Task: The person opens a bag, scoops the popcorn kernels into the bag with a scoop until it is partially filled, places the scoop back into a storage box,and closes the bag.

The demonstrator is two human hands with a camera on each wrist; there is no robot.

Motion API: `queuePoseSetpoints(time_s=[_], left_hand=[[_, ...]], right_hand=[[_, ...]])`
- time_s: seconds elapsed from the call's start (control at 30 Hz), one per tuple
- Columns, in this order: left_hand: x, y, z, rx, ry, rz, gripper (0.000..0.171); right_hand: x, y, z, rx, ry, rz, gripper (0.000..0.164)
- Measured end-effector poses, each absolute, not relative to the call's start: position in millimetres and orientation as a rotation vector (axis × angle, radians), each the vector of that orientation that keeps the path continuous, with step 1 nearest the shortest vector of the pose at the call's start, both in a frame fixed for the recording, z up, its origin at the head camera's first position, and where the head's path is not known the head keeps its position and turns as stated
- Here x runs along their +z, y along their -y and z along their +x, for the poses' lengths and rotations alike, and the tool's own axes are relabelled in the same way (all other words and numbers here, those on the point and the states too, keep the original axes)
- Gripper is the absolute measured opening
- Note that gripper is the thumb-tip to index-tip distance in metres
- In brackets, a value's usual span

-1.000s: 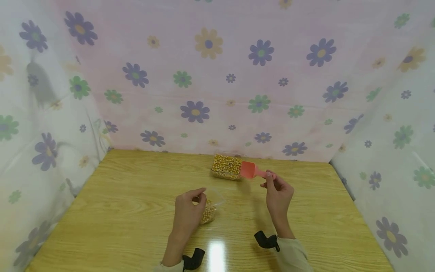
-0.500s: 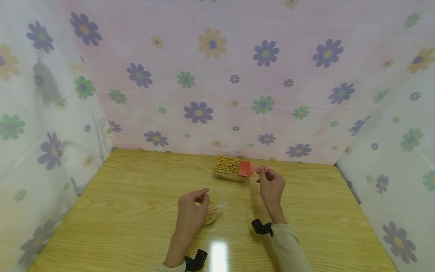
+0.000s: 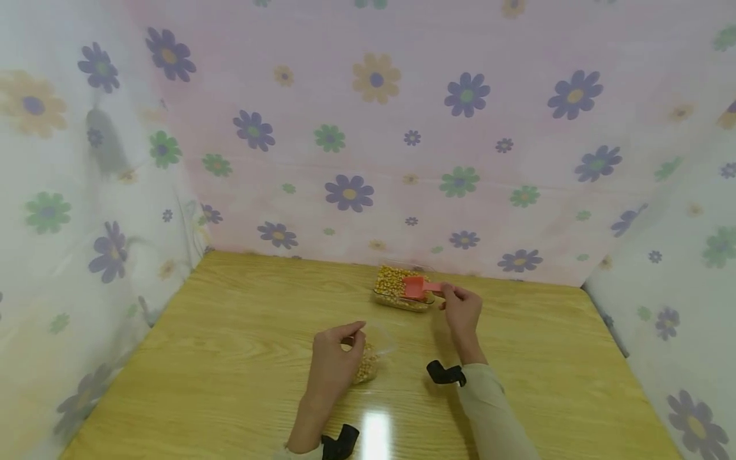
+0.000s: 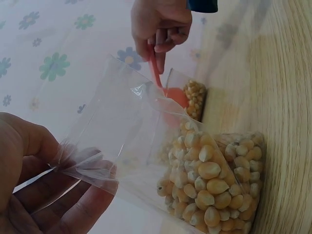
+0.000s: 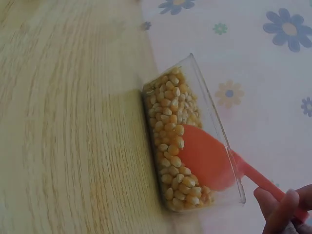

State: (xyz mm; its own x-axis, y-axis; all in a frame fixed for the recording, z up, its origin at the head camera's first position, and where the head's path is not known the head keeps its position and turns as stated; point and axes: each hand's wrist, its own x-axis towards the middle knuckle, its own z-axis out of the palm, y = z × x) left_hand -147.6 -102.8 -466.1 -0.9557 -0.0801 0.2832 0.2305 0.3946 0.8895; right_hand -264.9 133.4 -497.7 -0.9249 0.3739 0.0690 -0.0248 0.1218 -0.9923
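Observation:
My left hand [image 3: 336,361] pinches the upper edge of a clear plastic bag [image 4: 114,122] between thumb and fingers. Corn kernels [image 4: 209,187] fill the bag's lower part, which sits on the table. In my right hand [image 3: 462,314] is the handle of a coral-red scoop [image 5: 207,158]. The scoop's blade is inside a clear rectangular box [image 5: 207,90], against the corn kernels [image 5: 168,114] at its right side. In the right wrist view only some fingertips [image 5: 285,212] show on the handle.
The box stands near the back edge of the wood-grain table [image 3: 241,332]. A flower-printed curtain [image 3: 287,140] hangs behind and along both sides. Black curved pieces [image 3: 445,372] are worn on both wrists.
My right hand has brought the scoop left and down, from the box's right end into the kernels. The left hand keeps its pinch on the bag. The head view has shifted slightly.

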Motion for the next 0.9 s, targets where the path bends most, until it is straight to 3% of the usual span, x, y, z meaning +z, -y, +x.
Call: queuePoseSetpoints(time_s=[0.6, 0.9], left_hand=[[-465, 103, -148, -1.549, 2.378, -0.159, 0.021], [-464, 102, -146, -1.569, 2.390, -0.130, 0.021]], right_hand=[[-503, -149, -269, 2.311, 1.989, -0.710, 0.044], [-511, -153, -266, 2.523, 1.796, -0.805, 0.018]])
